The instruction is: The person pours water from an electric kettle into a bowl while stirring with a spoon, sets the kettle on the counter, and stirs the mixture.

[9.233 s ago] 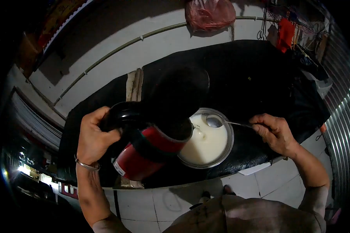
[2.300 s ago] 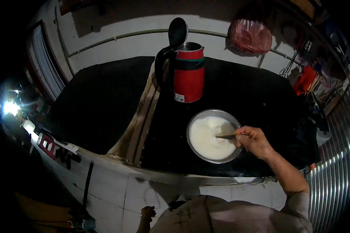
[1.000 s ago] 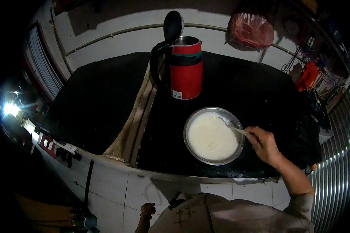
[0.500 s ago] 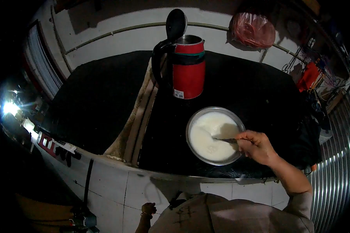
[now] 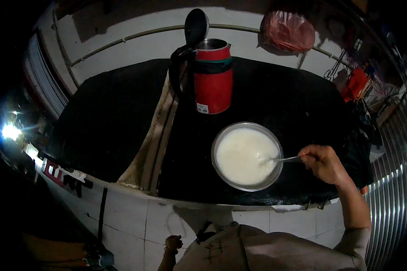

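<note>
My right hand (image 5: 323, 163) grips the thin metal handle of a spoon (image 5: 288, 158) between thumb and fingers, to the right of a steel bowl (image 5: 216, 170). The spoon's far end dips into the white, milky liquid (image 5: 244, 153) near the bowl's right side, and its tip is hidden there. Down by my body hangs my left hand (image 5: 173, 242), away from the table, its fingers curled with nothing seen in them. Behind the bowl stands a red electric kettle (image 5: 214, 90) with a black handle and its lid up.
A black-covered table (image 5: 276, 99) carries the bowl and kettle, with a raised strip (image 5: 156, 144) left of them. A pink plastic bag (image 5: 288, 32) hangs on the wall by a pipe (image 5: 160, 30). Corrugated metal (image 5: 391, 203) stands at right; a bright lamp (image 5: 11, 131) shines at left.
My right hand has moved right and slightly up, drawing the spoon from the middle of the liquid toward the bowl's right side. My left hand stays low.
</note>
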A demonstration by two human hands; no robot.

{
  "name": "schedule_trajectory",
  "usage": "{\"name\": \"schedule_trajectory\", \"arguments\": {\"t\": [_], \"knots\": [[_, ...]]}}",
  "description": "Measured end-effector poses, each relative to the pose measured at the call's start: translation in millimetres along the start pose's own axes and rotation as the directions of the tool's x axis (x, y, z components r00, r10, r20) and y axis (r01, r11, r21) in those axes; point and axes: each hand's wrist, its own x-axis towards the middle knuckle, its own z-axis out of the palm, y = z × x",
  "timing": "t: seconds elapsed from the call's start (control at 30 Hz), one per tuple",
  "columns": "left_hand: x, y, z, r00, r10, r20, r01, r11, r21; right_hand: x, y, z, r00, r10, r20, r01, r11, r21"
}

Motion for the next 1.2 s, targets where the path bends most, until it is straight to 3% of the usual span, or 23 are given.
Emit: {"name": "schedule_trajectory", "arguments": {"t": [0.07,0.1,0.13,0.3,0.4,0.53,0.6,0.77,0.8,0.87,0.9,0.97,1.03,1.1,1.13,1.2], "knots": [[2.2,-1.7,1.0,1.000,0.011,0.009,-0.011,1.000,0.011,8.7,-1.9,1.9,0.997,0.002,-0.079,-0.007,0.998,-0.058],[-0.6,2.0,2.1,0.999,-0.039,0.013,0.040,0.996,-0.084,13.7,-1.1,4.2,0.997,0.003,-0.078,-0.008,0.998,-0.057],[-2.9,4.1,2.4,0.996,-0.088,0.020,0.090,0.980,-0.179,19.5,0.6,7.7,0.994,0.039,-0.099,-0.039,0.999,0.005],[-3.6,0.6,0.1,0.998,-0.067,0.014,0.068,0.982,-0.177,43.6,8.4,29.6,0.987,0.132,-0.093,-0.117,0.981,0.154],[-3.9,-0.8,-1.5,0.999,-0.040,0.015,0.042,0.987,-0.155,47.8,7.9,43.1,0.995,0.006,-0.103,0.015,0.978,0.209],[8.5,-13.0,-4.5,0.998,-0.057,0.032,0.062,0.981,-0.183,39.1,-1.4,50.0,1.000,-0.016,0.022,0.008,0.950,0.311],[16.1,-23.5,-5.5,0.997,-0.058,0.056,0.069,0.973,-0.221,31.0,-7.1,48.5,0.993,0.039,0.114,-0.077,0.933,0.352],[46.5,-57.9,-18.2,0.970,-0.021,0.240,0.109,0.927,-0.359,9.8,-5.0,30.2,0.983,0.115,0.147,-0.151,0.953,0.263],[72.2,-85.6,-22.1,0.972,0.123,0.199,-0.102,0.988,-0.115,6.5,-4.9,24.9,0.977,0.148,0.150,-0.180,0.957,0.229],[102.6,-109.9,-21.5,0.946,0.262,0.191,-0.291,0.946,0.142,2.1,-6.3,13.0,0.978,0.159,0.132,-0.181,0.968,0.172],[108.3,-114.0,-21.5,0.857,0.458,0.234,-0.515,0.758,0.401,1.7,-6.3,8.8,0.981,0.168,0.101,-0.179,0.977,0.112],[110.3,-121.2,-23.9,0.733,0.597,0.327,-0.647,0.460,0.608,4.4,-6.0,4.3,0.982,0.178,0.063,-0.184,0.977,0.107],[108.5,-124.3,-19.4,0.707,0.667,0.234,-0.701,0.622,0.349,7.7,3.7,4.0,0.990,0.138,-0.039,-0.134,0.987,0.083],[102.7,-122.8,-14.5,0.703,0.690,0.175,-0.711,0.673,0.202,14.6,-0.5,7.4,0.986,0.148,-0.074,-0.141,0.986,0.085],[91.6,-112.7,-14.4,0.820,0.545,0.177,-0.566,0.818,0.103,18.5,-1.9,8.1,0.980,0.159,-0.117,-0.150,0.985,0.088],[45.3,-59.4,-5.1,0.904,0.380,0.196,-0.389,0.921,0.004,28.3,4.7,12.7,0.984,0.138,-0.116,-0.122,0.984,0.130]]}}
